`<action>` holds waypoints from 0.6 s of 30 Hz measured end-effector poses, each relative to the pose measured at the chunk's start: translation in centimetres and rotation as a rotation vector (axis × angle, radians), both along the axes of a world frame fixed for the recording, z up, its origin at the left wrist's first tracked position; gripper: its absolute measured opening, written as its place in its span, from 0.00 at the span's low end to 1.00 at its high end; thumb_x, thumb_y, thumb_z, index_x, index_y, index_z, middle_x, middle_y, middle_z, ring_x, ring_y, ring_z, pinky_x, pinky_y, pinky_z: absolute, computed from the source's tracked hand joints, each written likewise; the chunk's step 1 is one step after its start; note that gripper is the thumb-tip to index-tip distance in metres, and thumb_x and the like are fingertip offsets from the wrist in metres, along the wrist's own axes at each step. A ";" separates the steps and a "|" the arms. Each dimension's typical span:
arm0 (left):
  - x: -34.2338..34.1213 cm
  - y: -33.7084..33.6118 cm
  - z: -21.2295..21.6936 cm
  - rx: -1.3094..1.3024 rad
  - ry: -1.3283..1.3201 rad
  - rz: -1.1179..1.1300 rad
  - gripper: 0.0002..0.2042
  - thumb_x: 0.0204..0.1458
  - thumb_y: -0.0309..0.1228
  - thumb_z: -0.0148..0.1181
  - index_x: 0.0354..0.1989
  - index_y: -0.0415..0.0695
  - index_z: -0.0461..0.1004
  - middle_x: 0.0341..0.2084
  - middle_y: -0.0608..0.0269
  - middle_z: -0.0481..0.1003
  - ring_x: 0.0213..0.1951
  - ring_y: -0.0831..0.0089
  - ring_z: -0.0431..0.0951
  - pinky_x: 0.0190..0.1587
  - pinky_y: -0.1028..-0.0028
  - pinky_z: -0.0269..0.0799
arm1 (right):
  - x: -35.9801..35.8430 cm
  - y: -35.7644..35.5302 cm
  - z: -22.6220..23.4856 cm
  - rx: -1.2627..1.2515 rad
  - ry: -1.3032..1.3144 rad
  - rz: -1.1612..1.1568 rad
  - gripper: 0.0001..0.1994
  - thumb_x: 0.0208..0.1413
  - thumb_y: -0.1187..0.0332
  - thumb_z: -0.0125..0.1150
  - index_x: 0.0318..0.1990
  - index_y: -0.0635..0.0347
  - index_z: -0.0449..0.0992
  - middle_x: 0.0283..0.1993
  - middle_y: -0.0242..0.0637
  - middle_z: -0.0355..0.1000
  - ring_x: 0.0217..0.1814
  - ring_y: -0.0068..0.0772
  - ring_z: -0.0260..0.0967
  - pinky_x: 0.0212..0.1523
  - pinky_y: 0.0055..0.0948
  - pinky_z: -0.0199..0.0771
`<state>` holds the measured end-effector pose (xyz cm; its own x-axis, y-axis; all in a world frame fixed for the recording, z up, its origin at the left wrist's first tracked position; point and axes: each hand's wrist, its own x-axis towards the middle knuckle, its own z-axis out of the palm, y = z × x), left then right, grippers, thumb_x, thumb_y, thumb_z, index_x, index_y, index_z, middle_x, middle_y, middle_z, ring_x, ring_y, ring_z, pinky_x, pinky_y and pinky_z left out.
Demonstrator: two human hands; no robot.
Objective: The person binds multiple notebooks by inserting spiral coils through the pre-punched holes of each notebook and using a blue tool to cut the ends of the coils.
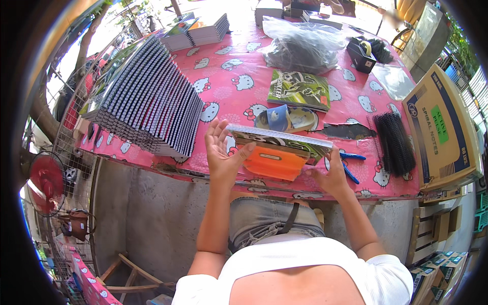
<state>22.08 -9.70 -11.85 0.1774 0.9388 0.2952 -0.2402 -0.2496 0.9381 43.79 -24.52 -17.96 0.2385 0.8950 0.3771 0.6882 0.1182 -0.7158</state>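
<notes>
"Where's the notebook block [282,136]?"
"Tilted at the desk's [254,66] near side, between left grip [223,152] and right grip [331,175]."
"How do they hold it?"
"Left: fingers spread wide, thumb against it. Right: half-curled at the other end; whether it clasps, I can't tell."
"Best handling?"
"I'd press evenly from both ends, keeping edges flush."
"What's hidden?"
"Its back, and whether its bottom touches the desk. One far stack [269,11] is cut off."
</notes>
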 end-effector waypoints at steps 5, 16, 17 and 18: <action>0.0 -0.3 -2.9 -0.044 0.142 -0.095 0.42 0.35 0.23 0.74 0.61 0.35 0.55 0.51 0.55 0.67 0.53 0.69 0.68 0.56 0.73 0.63 | -2.3 0.4 1.2 0.031 0.148 0.087 0.51 0.39 0.63 0.75 0.66 0.66 0.43 0.58 0.52 0.61 0.62 0.48 0.59 0.62 0.37 0.56; 6.0 -5.0 5.5 0.850 0.554 0.264 0.33 0.50 0.38 0.62 0.64 0.49 0.57 0.63 0.50 0.53 0.67 0.54 0.47 0.66 0.52 0.28 | 19.3 0.7 2.0 -0.502 -0.578 -0.789 0.09 0.53 0.69 0.57 0.39 0.63 0.75 0.36 0.47 0.71 0.43 0.47 0.71 0.45 0.41 0.71; 6.7 -5.7 5.7 0.942 0.753 0.259 0.31 0.50 0.38 0.61 0.63 0.51 0.58 0.63 0.52 0.54 0.66 0.57 0.50 0.66 0.52 0.32 | 17.7 0.9 2.8 -0.279 -0.510 -0.673 0.08 0.52 0.73 0.55 0.39 0.63 0.76 0.36 0.46 0.72 0.41 0.46 0.72 0.43 0.40 0.71; 6.9 -6.0 5.7 1.024 0.959 0.252 0.29 0.51 0.38 0.60 0.62 0.52 0.60 0.63 0.55 0.55 0.65 0.60 0.54 0.66 0.53 0.36 | 14.8 0.9 4.2 -0.061 -0.436 -0.550 0.08 0.52 0.76 0.53 0.39 0.63 0.76 0.35 0.46 0.72 0.39 0.44 0.72 0.42 0.39 0.72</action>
